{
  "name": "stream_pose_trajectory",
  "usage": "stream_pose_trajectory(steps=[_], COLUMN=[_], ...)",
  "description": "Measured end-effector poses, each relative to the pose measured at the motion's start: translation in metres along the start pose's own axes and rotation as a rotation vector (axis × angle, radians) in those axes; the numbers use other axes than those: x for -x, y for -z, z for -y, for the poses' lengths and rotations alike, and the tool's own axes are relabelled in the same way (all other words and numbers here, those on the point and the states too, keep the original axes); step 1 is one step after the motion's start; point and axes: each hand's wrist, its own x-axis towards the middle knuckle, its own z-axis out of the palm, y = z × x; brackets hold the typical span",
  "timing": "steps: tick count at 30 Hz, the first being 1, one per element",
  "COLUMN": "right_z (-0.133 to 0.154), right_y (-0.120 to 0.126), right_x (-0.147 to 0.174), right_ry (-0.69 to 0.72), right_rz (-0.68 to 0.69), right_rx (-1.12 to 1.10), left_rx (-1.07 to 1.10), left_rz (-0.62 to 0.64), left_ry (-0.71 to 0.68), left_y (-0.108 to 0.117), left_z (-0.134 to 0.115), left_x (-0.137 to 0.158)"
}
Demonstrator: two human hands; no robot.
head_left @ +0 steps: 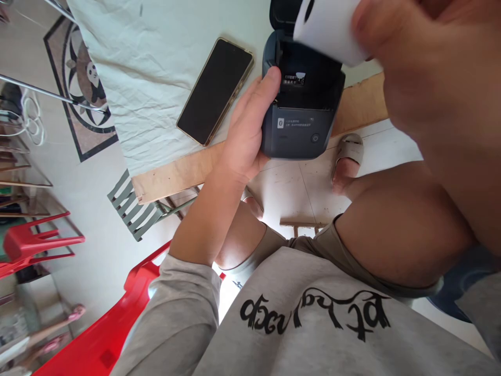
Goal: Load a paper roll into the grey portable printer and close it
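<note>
On the left, the left hand (246, 125) has its grip wrapped around the side of a small dark printer (295, 136), thumb on the bay's rim and lid (284, 15) raised at the far side; the printer is by the near edge of the counter (176, 175), though whether it rests there I cannot tell. To the right, the right hand (415, 57), blurred, has its grip on a white paper roll (331, 31) above the bay's far right corner. The step in hand looks like fitting the roll; the next move likely calls for steadying the printer and squaring the roll with the bay before release. Around this, left to right: a red stool (31, 240), a panda floor inlay (92, 78), a green slatted seat (135, 209), the counter's pale, wrinkled cloth (152, 68), a phone (215, 91) lying dark screen up beside the printer, and a slipper (350, 146) on the tiled floor.
</note>
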Motion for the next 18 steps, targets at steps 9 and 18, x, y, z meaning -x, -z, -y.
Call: stream_pose_trajectory(steps=[9,18], right_z=[0.0041,-0.0044], right_y=[0.0062,0.0055], right_x=[0.0038,0.0028], right_ry=[0.071,0.180], right_rz=[0.034,0.097], right_rx=[0.575,0.688], left_rx=[-0.083,-0.080], left_rz=[-0.014,-0.034], left_ry=[0.027,-0.026], left_y=[-0.0032,0.0003], left_z=[-0.0040,0.0023], left_x=[0.0022,0.0002])
